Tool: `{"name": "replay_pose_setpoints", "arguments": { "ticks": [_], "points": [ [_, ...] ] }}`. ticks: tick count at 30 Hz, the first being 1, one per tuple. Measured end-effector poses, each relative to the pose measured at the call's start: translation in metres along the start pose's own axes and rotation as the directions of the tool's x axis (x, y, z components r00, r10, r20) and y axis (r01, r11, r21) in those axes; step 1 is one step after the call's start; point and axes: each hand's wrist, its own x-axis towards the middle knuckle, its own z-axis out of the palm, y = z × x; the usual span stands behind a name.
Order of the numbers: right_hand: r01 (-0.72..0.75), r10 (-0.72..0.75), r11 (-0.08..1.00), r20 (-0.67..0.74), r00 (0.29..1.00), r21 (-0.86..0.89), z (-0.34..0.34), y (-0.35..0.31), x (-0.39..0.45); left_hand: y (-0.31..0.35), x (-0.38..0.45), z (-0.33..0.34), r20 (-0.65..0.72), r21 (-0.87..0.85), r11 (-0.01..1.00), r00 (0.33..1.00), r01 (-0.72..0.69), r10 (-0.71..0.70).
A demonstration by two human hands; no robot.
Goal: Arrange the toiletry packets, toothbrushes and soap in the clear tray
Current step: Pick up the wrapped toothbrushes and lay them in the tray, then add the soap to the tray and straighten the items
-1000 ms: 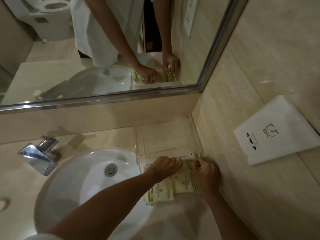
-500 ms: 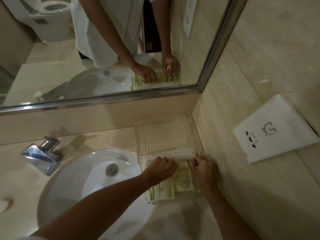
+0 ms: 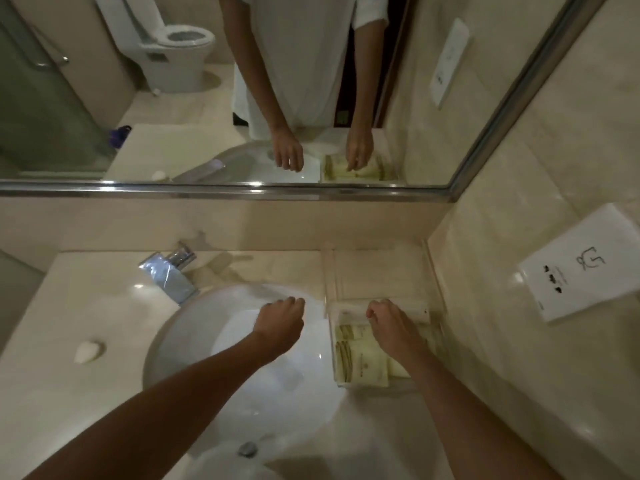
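The clear tray (image 3: 381, 271) stands on the counter in the corner, right of the basin. Its near half holds several pale yellow-green toiletry packets (image 3: 360, 365). A long white toothbrush packet (image 3: 417, 311) lies across the tray's middle. My right hand (image 3: 394, 327) is over the tray with curled fingertips down at the left end of that packet; whether they grip it is hidden. My left hand (image 3: 280, 323) hovers over the basin, left of the tray, loosely curled and holding nothing. A white soap (image 3: 88, 351) lies on the counter at far left.
The white basin (image 3: 194, 341) fills the middle, with a chrome tap (image 3: 169, 271) behind it. A mirror (image 3: 207, 98) runs along the back wall. A white paper bag (image 3: 585, 268) hangs on the right wall. The tray's far half is bare.
My left hand has let go of the toothbrush packet and moved left over the basin. My right hand stays at the packet, which now lies in the tray. The camera has pulled back.
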Motion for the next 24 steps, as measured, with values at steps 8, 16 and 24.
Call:
{"name": "replay_pose_setpoints", "arguments": {
  "ticks": [8,16,24],
  "points": [
    [0.162,-0.154,0.986,0.134,0.979,-0.050,0.034,-0.100,-0.022,-0.080,-0.080,0.013,-0.004,-0.060,0.987,0.988,0.151,-0.151],
    [0.310,-0.295,0.949,0.194,0.936,-0.053,0.078,-0.214,-0.029,-0.172,-0.155,0.018,0.010,-0.146,0.943,0.953,0.300,-0.302],
    [0.465,-0.436,0.882,0.234,0.869,-0.082,0.141,-0.330,-0.038,-0.263,-0.221,0.033,0.024,-0.141,0.896,0.906,0.421,-0.422]
  ]
}}
